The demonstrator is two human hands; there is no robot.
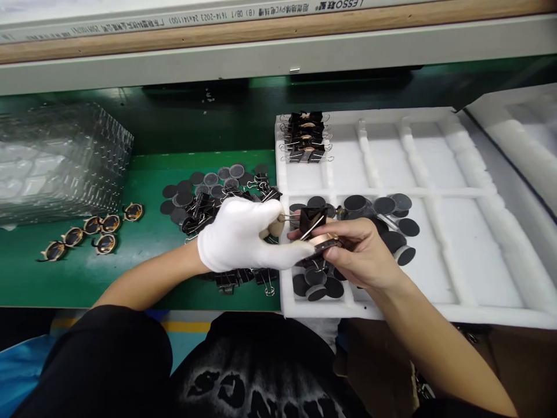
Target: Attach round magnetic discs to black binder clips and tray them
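Observation:
My left hand (246, 235), in a white glove, pinches at a black binder clip (312, 219) by its wire handle, and its thumb reaches the round piece beside it. My bare right hand (363, 252) is closed on that round, gold-rimmed piece (324, 241), with fingers also against the clip. Whether the clip's jaws are around the piece I cannot tell. A heap of black binder clips (202, 212) lies beneath and around my left hand. Dark round discs (354, 203) are scattered in the foam tray under my right hand.
The white foam tray (444, 232) has raised dividers; clipped round pieces (308, 138) stand in a row at its upper left. More discs (211, 179) lie on the green table (148, 278). Several gold-rimmed round pieces (107, 244) lie left, near stacked clear plastic trays (56, 162).

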